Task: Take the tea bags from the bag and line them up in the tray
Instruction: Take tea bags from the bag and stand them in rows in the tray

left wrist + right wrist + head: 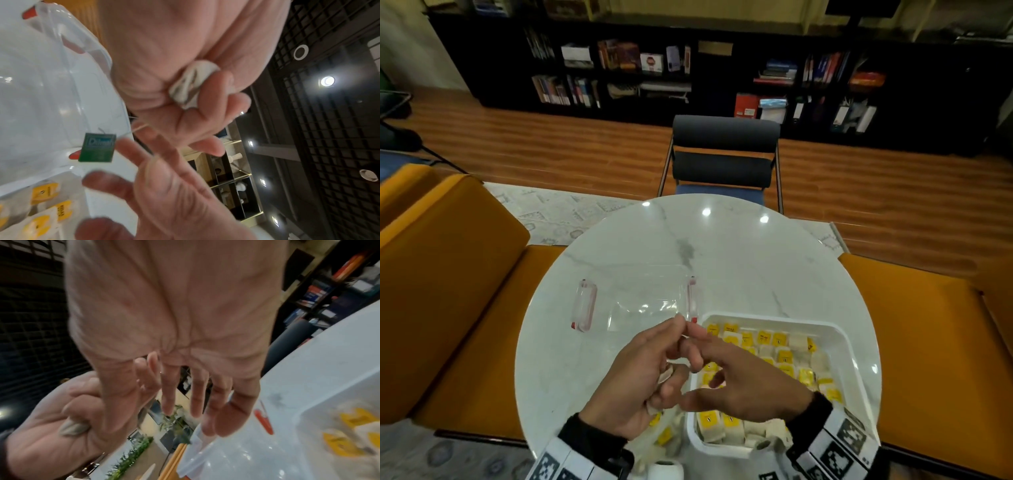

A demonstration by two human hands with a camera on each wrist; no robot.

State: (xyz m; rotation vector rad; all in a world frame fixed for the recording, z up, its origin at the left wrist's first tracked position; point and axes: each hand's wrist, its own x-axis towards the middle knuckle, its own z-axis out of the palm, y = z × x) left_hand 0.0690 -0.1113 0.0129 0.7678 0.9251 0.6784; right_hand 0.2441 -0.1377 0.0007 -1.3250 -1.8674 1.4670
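Closest to the lens, the left hand (174, 68) curls its fingers round a crumpled white paper tea bag (191, 84). From that grip a thin string runs to a small green square paper tag (97, 147) hanging just beyond the right hand (743, 380), whose fingers are spread and relaxed. Right of the grip sits the white rectangular plastic tray (840, 337) with rows of yellow-tagged tea bags (763, 337); beyond it lies a clear plastic lid (635, 301).

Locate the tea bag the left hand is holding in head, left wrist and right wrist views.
Head: tea bag pokes out of the left hand, left of the white tray.
Left wrist: white wad upper centre, clamped by curled fingers; its green tag dangles lower left.
Right wrist: grey sliver lower left, in the fist.
Shared landmark: the yellow-tagged tea bags in the tray.
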